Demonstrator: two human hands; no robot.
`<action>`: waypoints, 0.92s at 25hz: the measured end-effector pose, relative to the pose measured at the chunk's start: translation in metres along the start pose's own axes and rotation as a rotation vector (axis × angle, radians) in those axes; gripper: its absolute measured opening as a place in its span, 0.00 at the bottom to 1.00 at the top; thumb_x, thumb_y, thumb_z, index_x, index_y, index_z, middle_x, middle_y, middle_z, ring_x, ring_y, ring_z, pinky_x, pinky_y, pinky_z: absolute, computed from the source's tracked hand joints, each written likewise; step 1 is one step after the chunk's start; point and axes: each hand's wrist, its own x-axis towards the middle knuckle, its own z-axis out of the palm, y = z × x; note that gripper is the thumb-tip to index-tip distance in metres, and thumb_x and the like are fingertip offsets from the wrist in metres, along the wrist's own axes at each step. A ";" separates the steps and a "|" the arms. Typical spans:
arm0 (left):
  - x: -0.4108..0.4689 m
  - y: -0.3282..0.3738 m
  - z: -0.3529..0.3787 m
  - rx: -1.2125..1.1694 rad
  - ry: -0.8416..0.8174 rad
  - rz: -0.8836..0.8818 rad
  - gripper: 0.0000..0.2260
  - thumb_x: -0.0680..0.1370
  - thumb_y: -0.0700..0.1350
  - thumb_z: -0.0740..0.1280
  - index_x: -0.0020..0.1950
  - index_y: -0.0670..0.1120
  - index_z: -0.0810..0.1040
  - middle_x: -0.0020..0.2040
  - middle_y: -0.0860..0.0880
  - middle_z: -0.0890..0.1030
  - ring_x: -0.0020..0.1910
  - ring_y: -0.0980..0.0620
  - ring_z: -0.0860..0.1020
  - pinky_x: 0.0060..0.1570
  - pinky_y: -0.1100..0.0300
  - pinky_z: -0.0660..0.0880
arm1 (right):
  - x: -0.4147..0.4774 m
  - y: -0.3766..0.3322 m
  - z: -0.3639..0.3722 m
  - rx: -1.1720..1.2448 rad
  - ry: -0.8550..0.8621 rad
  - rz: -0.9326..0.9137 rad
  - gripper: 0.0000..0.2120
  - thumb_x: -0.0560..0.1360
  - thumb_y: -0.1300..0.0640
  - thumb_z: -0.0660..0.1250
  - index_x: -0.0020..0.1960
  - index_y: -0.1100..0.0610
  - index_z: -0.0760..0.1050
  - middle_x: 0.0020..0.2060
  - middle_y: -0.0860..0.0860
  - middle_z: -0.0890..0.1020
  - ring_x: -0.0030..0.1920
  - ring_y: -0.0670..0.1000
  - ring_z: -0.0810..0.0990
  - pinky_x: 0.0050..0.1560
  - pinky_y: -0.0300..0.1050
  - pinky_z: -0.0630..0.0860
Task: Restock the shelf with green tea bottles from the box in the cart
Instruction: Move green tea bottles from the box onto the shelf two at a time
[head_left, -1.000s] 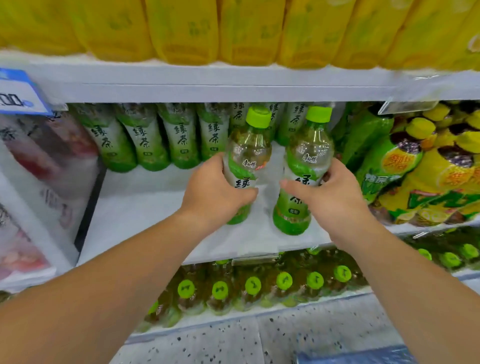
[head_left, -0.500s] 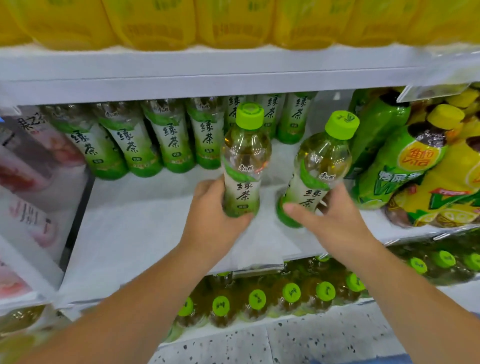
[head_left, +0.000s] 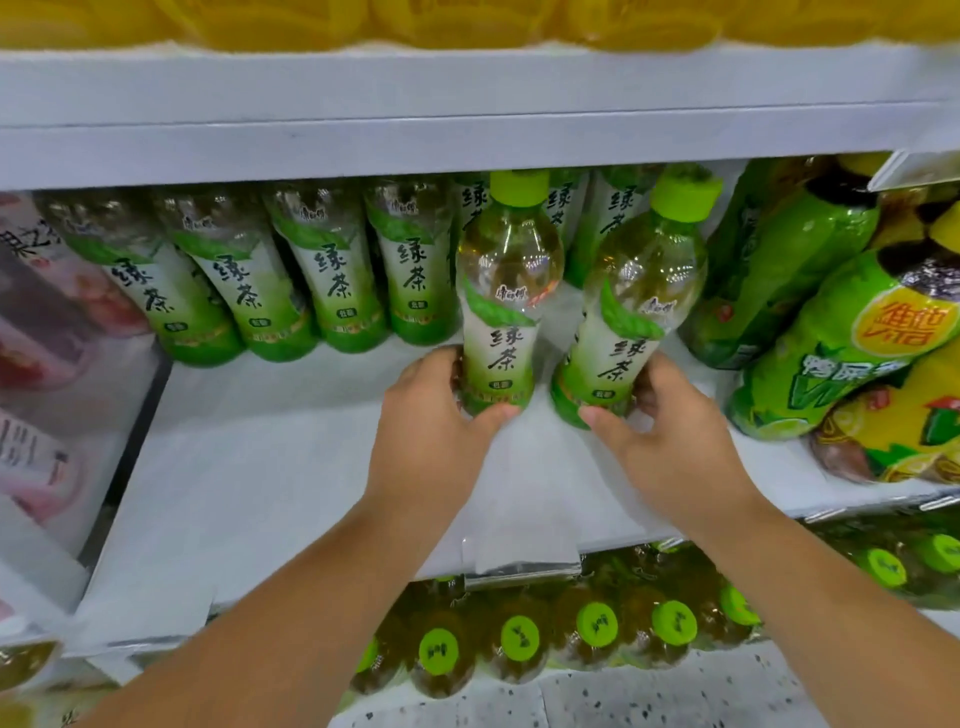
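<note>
Progress looks early-ish: my left hand (head_left: 436, 431) grips one green tea bottle (head_left: 506, 291), right hand (head_left: 670, 441) grips a second bottle (head_left: 634, 322), tilted, both just in front of the back row (head_left: 332, 280). Shelf (head_left: 270, 467) front mostly unfilled; box out of view.

You see two green tea bottles (head_left: 506, 306) with lime-green caps, pale yellow tea and white-to-green labels bearing dark characters, standing on a white shelf (head_left: 270, 478); yellow packs (head_left: 363, 21) above.

I'm seeing the left bottle (head_left: 501, 332) and the right bottle (head_left: 628, 338) standing side by side on the shelf (head_left: 260, 493), just before the back row (head_left: 332, 280), with other drinks (head_left: 831, 332) sitting to their right.
</note>
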 end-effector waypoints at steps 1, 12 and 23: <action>0.008 0.001 0.004 -0.002 0.006 -0.010 0.21 0.69 0.50 0.80 0.59 0.50 0.80 0.53 0.53 0.83 0.51 0.54 0.81 0.53 0.52 0.81 | 0.010 0.000 0.002 -0.001 0.010 0.001 0.19 0.73 0.52 0.76 0.57 0.39 0.72 0.45 0.24 0.79 0.50 0.26 0.76 0.46 0.19 0.69; 0.051 0.002 0.027 0.143 0.152 -0.012 0.21 0.69 0.54 0.80 0.52 0.42 0.77 0.46 0.46 0.81 0.46 0.43 0.80 0.47 0.50 0.78 | 0.084 0.015 0.019 -0.013 0.011 -0.049 0.20 0.72 0.52 0.76 0.60 0.46 0.73 0.46 0.35 0.80 0.46 0.32 0.79 0.46 0.29 0.73; 0.057 -0.009 0.047 0.135 0.284 -0.144 0.19 0.70 0.63 0.75 0.40 0.51 0.73 0.31 0.58 0.77 0.35 0.55 0.78 0.32 0.62 0.68 | 0.108 0.021 0.039 0.150 0.029 -0.022 0.20 0.72 0.51 0.76 0.62 0.47 0.76 0.51 0.40 0.84 0.51 0.39 0.83 0.56 0.44 0.80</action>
